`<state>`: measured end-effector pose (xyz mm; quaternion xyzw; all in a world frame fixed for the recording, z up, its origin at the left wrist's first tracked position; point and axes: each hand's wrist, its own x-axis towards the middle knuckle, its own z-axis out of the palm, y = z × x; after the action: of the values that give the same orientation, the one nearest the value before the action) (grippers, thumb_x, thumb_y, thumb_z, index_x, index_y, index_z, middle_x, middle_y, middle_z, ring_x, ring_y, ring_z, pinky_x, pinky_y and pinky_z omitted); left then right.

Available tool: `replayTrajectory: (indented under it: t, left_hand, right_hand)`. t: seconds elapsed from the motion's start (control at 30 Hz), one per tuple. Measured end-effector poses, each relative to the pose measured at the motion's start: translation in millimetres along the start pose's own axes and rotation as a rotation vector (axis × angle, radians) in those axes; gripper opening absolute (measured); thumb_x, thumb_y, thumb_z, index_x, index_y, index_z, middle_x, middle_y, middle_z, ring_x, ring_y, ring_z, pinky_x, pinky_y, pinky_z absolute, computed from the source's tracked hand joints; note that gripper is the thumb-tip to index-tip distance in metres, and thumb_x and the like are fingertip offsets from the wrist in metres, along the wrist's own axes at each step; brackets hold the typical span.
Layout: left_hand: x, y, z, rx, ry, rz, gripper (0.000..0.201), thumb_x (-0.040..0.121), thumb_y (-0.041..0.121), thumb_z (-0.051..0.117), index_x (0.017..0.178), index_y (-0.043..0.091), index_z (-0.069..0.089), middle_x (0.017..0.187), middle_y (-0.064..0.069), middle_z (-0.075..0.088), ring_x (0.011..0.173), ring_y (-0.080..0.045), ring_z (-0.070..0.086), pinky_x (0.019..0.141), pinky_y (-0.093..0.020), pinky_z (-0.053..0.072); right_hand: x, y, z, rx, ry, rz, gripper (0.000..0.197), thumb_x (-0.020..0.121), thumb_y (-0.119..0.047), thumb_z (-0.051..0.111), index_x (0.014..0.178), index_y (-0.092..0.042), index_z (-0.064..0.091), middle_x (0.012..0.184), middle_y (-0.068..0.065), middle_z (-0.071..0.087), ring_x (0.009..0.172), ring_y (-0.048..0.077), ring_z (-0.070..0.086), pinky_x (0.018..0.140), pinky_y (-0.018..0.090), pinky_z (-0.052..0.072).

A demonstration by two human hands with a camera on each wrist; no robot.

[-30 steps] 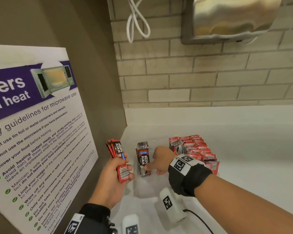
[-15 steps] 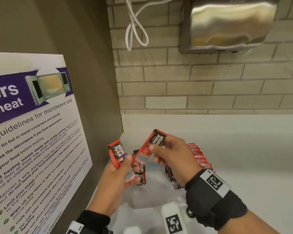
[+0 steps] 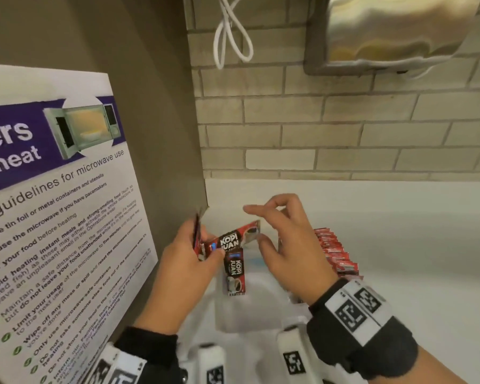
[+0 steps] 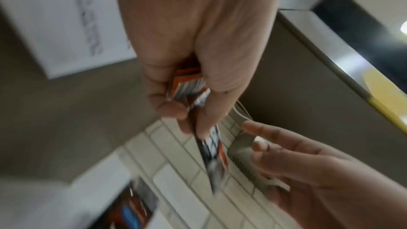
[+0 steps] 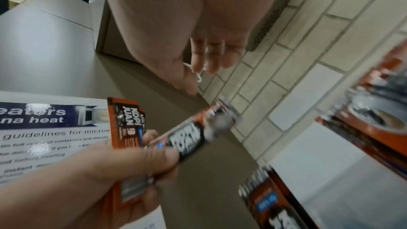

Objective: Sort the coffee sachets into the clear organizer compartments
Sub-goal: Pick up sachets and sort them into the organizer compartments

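Here the left hand (image 3: 183, 261) pinches a bundle of coffee sachets (image 3: 230, 241) above the clear organizer (image 3: 250, 309) at the counter's (image 3: 399, 245) back left corner; the right hand (image 3: 286, 245) hovers just beside, its grip spread, holding nothing.

Clear organizer (image 3: 247, 309): blurred, walls barely readable, front part behind wrist rigs; can't tell compartment count. Sachet row (image 3: 334, 252) at right: near end hidden by right hand (image 3: 286, 245). Left hand (image 3: 183, 270) covers lower ends of its sachet bundle (image 3: 196, 234), count unclear. Angled sachet (image 5: 198, 131) motion-smeared in right wrist view, print unreadable. Poster (image 3: 53, 217) cut by left edge, small text illegible. Metal dispenser (image 3: 394, 31) cut at top.
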<state>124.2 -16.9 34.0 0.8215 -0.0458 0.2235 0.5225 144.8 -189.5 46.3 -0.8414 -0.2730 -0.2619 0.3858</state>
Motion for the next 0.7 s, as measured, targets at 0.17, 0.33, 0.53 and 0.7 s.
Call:
replayTrajectory:
  t: [0.17,0.33,0.53,0.7]
  left_hand:
    - [7,12,-5,0.256,-0.225,0.090,0.038,0.077,0.013,0.075,0.075,0.031,0.042,0.080,0.009,0.064,0.065,0.009,0.055,0.058,-0.007,0.039]
    - [0,-18,7,-0.010,-0.039,-0.176,0.032,0.074,0.020,0.079,0.083,0.024,0.048,0.087,0.003,0.061,0.075,-0.013,0.058,0.068,-0.025,0.044]
    - [-26,-48,25,-0.095,-0.221,-0.442,0.038,0.074,0.010,0.077,0.088,0.021,0.044,0.086,0.001,0.052,0.073,-0.013,0.052,0.063,-0.027,0.041]
    - [-30,-59,28,-0.147,-0.198,-0.500,0.031,0.077,0.004,0.072,0.087,0.015,0.045,0.084,-0.004,0.051,0.070,-0.018,0.053,0.064,-0.033,0.045]
  right_hand:
    - [12,-3,6,-0.178,-0.496,0.164,0.010,0.081,-0.011,0.064,0.082,-0.021,0.063,0.083,0.004,0.059,0.073,0.013,0.050,0.061,0.024,0.036]
    - [6,22,36,-0.034,-0.411,0.463,0.017,0.076,-0.010,0.071,0.068,-0.016,0.057,0.071,0.003,0.061,0.068,0.017,0.058,0.061,0.021,0.048]
    - [13,40,69,-0.106,-0.522,0.644,0.033,0.074,-0.012,0.073,0.066,-0.018,0.042,0.073,0.002,0.056,0.083,0.024,0.065,0.064,0.030,0.054]
    - [4,46,83,-0.065,-0.529,0.729,0.040,0.075,-0.019,0.075,0.092,-0.014,0.039,0.074,-0.005,0.041,0.080,0.021,0.052,0.057,0.024,0.044]
